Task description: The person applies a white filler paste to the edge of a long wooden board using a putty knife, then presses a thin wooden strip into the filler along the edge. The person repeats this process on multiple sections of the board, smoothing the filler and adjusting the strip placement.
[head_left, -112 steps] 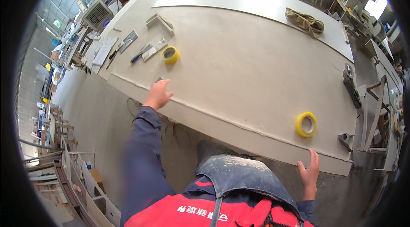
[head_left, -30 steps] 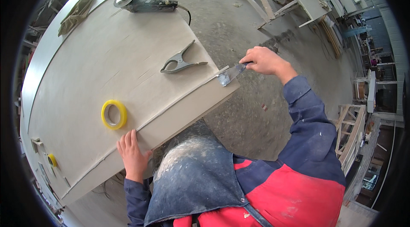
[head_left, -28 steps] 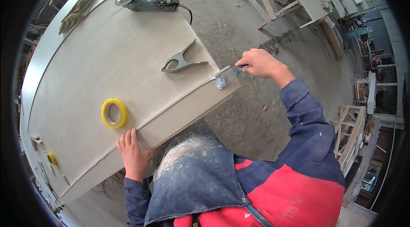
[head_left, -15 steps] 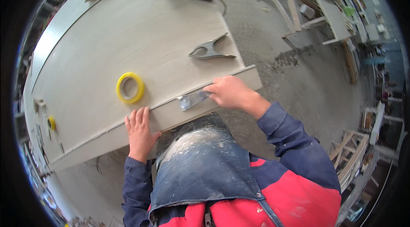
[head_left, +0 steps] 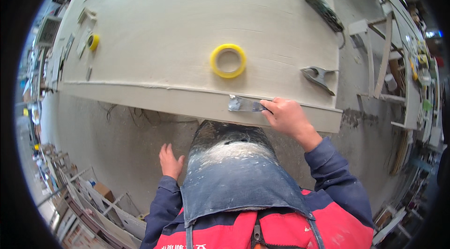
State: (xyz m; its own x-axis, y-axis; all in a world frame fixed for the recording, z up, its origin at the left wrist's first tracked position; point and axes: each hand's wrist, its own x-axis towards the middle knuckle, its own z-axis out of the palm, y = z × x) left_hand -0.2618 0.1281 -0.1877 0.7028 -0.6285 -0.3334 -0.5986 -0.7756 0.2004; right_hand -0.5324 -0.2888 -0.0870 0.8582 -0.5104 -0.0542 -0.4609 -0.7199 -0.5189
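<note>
My right hand (head_left: 289, 117) is closed round the dark handle of a putty knife (head_left: 246, 104). The knife's broad metal blade points left over the front strip of a pale panel (head_left: 187, 38), and whitish paste sits on its tip. Along the panel's front runs a thin raised bead (head_left: 154, 86). My left hand (head_left: 171, 160) hangs below the panel's front edge, off the surface, fingers spread and holding nothing. A roll of yellow tape (head_left: 228, 60) lies on the panel just beyond the blade. Right of it rests a grey spring clamp (head_left: 319, 79).
An angle grinder (head_left: 321, 7) lies at the panel's far right, its cord over the edge. At the left are a smaller yellow tape roll (head_left: 93, 42) and small scraps. A cluttered workbench (head_left: 408, 61) stands to the right; wooden frames (head_left: 89, 197) are at lower left.
My left hand has come off the panel's edge and moved down into the air beside me. The view has turned, and the right hand still grips the putty knife over the front strip.
</note>
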